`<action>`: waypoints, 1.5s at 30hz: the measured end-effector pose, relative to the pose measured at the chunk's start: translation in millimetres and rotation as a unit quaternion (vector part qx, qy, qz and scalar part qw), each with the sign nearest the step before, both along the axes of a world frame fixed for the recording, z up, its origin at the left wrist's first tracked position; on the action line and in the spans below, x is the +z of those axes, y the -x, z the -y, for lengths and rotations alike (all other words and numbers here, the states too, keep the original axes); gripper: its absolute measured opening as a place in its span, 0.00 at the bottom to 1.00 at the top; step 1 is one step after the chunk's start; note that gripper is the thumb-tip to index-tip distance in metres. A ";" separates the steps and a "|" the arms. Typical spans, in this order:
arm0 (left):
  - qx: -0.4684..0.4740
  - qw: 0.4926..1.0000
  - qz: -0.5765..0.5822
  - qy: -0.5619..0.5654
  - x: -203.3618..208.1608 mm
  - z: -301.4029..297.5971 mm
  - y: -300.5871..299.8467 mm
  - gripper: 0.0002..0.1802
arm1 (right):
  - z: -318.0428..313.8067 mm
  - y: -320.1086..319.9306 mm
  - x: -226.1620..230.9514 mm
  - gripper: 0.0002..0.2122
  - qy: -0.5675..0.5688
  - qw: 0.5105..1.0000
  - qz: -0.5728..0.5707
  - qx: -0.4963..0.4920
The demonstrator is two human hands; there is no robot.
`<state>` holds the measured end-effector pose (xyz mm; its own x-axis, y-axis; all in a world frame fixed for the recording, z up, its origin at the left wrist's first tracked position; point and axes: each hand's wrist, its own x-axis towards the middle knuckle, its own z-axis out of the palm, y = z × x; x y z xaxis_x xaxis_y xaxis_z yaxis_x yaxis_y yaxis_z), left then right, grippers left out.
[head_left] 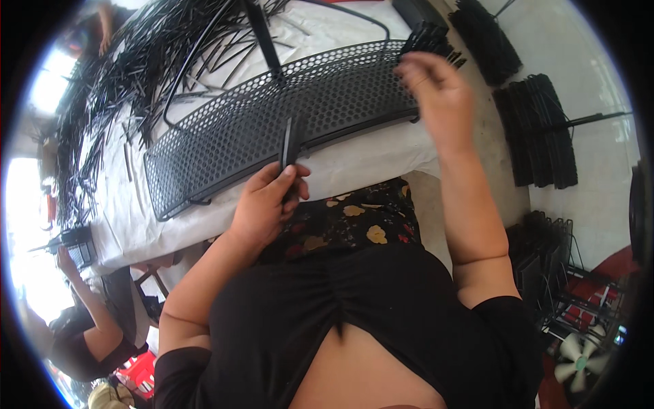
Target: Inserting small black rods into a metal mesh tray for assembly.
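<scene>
My left hand (269, 201) is closed around the lower end of a flat black strip (289, 140), which points away from me over the near edge of a black perforated metal rack (238, 129). The rack lies across the white-covered table, with bent wire legs and a black bar rising at its far side. Near the rack's right end, my right hand (436, 85) is raised with its fingers bent together, slightly blurred. Just beyond its fingertips lies a bundle of black strips (428, 42). What those fingers hold, if anything, I cannot make out.
A tangled heap of loose black strips (153, 61) covers the table's far left. Stacks of black parts (538, 129) lie on the floor at right, above a small fan (579, 361). One person (95, 327) works at left; another person's arm (105, 27) shows at far left.
</scene>
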<state>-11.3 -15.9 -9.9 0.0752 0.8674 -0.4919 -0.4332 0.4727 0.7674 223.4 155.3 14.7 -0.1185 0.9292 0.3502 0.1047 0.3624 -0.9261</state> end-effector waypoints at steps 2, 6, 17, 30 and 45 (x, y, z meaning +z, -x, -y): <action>-0.012 1.000 0.006 -0.010 3.8 -5.5 -6.3 0.13 | 39.2 27.3 8.6 0.21 0.188 0.964 0.012 0.188; -0.032 0.998 -0.007 -0.049 11.8 -9.2 -19.1 0.14 | 59.2 52.9 -1.8 0.26 0.209 0.931 -0.089 0.286; 0.075 0.988 0.095 0.100 12.5 -13.4 -15.1 0.17 | -85.8 -3.3 22.7 0.17 -0.280 0.921 0.200 -0.182; 0.041 0.996 0.063 0.051 -4.2 -8.3 -11.8 0.16 | -108.4 -9.9 9.4 0.14 -0.374 0.857 0.290 -0.205; -0.026 0.999 0.029 -0.025 4.5 -4.9 -21.9 0.12 | 46.1 56.2 -3.1 0.17 0.212 0.925 -0.092 0.302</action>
